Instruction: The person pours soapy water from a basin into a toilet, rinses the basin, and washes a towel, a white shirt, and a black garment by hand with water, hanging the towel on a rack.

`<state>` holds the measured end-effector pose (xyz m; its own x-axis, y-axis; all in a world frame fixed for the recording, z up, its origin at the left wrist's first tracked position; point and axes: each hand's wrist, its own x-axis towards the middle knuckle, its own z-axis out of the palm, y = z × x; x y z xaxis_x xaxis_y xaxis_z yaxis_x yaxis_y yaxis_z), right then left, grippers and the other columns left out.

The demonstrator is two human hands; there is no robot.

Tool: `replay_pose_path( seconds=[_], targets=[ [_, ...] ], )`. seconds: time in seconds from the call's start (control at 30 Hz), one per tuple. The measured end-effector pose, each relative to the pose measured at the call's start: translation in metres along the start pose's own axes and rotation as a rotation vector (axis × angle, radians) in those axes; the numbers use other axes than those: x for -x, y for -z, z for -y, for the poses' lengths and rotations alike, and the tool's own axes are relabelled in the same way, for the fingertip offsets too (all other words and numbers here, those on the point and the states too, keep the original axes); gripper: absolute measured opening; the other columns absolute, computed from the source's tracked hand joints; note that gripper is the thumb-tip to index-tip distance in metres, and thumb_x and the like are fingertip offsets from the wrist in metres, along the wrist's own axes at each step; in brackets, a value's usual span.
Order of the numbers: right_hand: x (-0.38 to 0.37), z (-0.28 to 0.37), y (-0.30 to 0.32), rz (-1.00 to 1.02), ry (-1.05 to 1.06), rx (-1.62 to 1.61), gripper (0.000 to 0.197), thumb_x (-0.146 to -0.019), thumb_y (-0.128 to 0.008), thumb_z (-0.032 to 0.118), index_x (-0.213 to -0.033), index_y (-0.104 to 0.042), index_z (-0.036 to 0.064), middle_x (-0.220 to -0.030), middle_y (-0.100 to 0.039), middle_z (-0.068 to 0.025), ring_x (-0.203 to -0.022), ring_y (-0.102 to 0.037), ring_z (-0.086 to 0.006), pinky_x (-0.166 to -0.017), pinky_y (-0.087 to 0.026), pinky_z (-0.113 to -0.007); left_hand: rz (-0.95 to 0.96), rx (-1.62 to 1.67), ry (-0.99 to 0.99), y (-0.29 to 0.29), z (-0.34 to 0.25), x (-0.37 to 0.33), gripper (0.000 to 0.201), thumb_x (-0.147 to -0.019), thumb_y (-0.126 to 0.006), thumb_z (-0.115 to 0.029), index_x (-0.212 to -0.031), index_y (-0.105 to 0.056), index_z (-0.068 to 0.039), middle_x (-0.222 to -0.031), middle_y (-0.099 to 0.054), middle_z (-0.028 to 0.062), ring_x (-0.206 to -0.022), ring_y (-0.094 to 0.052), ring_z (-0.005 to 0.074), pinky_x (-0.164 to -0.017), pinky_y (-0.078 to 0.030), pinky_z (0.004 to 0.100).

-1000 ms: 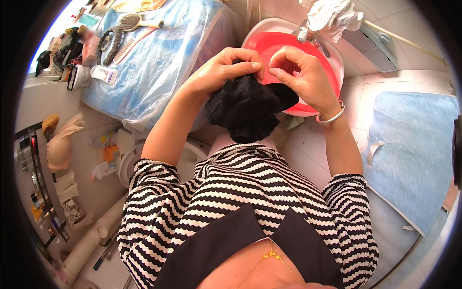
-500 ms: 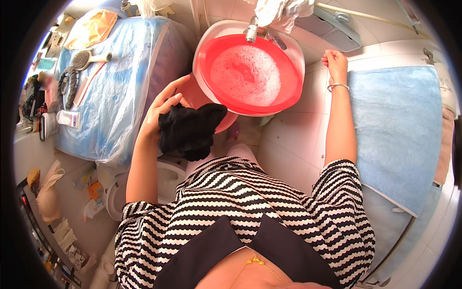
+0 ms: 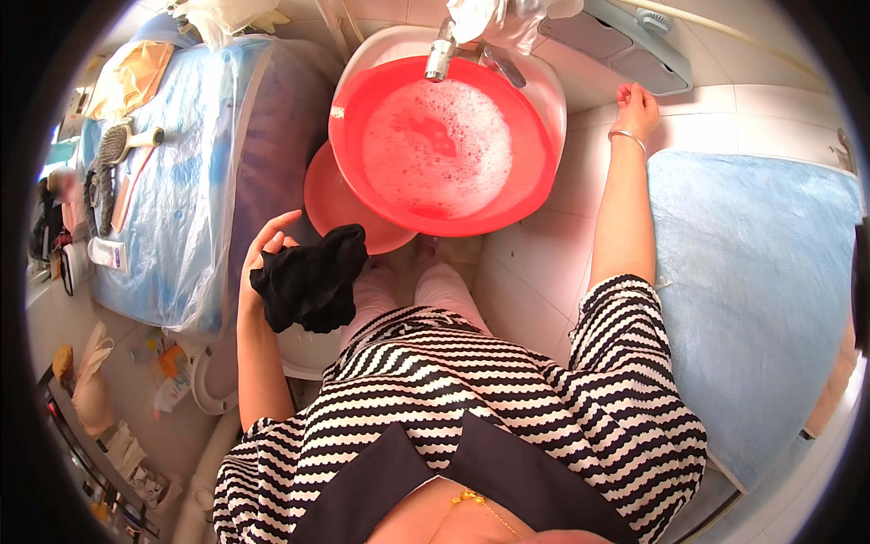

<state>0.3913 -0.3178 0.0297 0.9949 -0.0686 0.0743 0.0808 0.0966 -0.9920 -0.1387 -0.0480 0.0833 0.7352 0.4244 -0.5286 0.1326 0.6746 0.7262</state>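
Observation:
In my left hand (image 3: 254, 257) is a bunched black cloth (image 3: 313, 283), possibly a garment, hanging over the palm, with the fingertips showing past its far edge. It hovers to the lower left of a red basin (image 3: 435, 223) of foamy water, apart from it. That basin sits on the white sink (image 3: 555, 109) under a metal faucet (image 3: 439, 59). My right hand (image 3: 638, 111), with a bangle on the wrist, is raised by the wall, beneath a grey wall-mounted box (image 3: 625, 45). Its fingers are curled together; what they may hold is hidden.
A second pink basin (image 3: 337, 204) stands lower, partly under the red one. To the left, a plastic-covered surface (image 3: 195, 181) carries a hairbrush (image 3: 127, 140), a comb and a tube. A blue towel (image 3: 752, 272) hangs at the right. Part of a toilet (image 3: 304, 354) shows by my left elbow.
My left hand has drawn back toward my body with the black cloth, away from the basins. More of the lower pink basin shows. My right hand stays raised near the wall.

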Motion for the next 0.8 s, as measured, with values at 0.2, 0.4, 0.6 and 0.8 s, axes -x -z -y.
replay_pose_path(
  seconds=[0.2,0.4,0.6,0.8],
  targets=[
    [0.047,-0.075,0.039,0.141,-0.103,0.270,0.009,-0.087,-0.060,0.004,-0.088,-0.060,-0.0045,-0.077,-0.063,-0.0102,-0.064,-0.064,-0.0160,-0.059,-0.053,-0.024,0.050,-0.040,0.025,-0.008,0.009,-0.017,0.037,-0.096,-0.049,-0.020,-0.124,-0.048,0.004,-0.066,-0.057,0.0017,-0.056,-0.056,0.0105,-0.054,-0.049,0.0227],
    [0.074,-0.114,0.068,0.178,-0.123,0.722,0.012,-0.082,-0.064,0.012,-0.086,-0.065,0.0007,-0.077,-0.068,-0.0085,-0.065,-0.065,-0.0174,-0.066,-0.052,-0.030,0.054,-0.074,0.089,-0.028,0.014,-0.030,0.037,-0.095,-0.050,-0.021,-0.122,-0.049,0.004,-0.066,-0.058,0.0027,-0.057,-0.058,0.0122,-0.056,-0.052,0.0242],
    [0.078,-0.128,0.076,0.217,-0.053,0.856,0.013,-0.081,-0.063,0.015,-0.085,-0.066,0.0032,-0.082,-0.069,-0.0102,-0.074,-0.066,-0.0242,-0.071,-0.050,-0.034,0.102,-0.023,0.130,-0.028,0.022,-0.037,0.037,-0.096,-0.050,-0.022,-0.123,-0.047,0.004,-0.066,-0.059,0.0038,-0.058,-0.060,0.0137,-0.057,-0.053,0.0254],
    [0.076,-0.140,0.088,0.234,-0.193,0.666,0.016,-0.086,-0.058,0.010,-0.096,-0.067,0.0009,-0.087,-0.069,-0.0086,-0.077,-0.065,-0.0153,-0.067,-0.050,-0.027,0.064,-0.043,0.168,-0.031,0.021,-0.039,0.038,-0.096,-0.049,-0.022,-0.123,-0.047,0.004,-0.066,-0.058,0.0041,-0.058,-0.060,0.0148,-0.058,-0.054,0.0266]
  ],
)
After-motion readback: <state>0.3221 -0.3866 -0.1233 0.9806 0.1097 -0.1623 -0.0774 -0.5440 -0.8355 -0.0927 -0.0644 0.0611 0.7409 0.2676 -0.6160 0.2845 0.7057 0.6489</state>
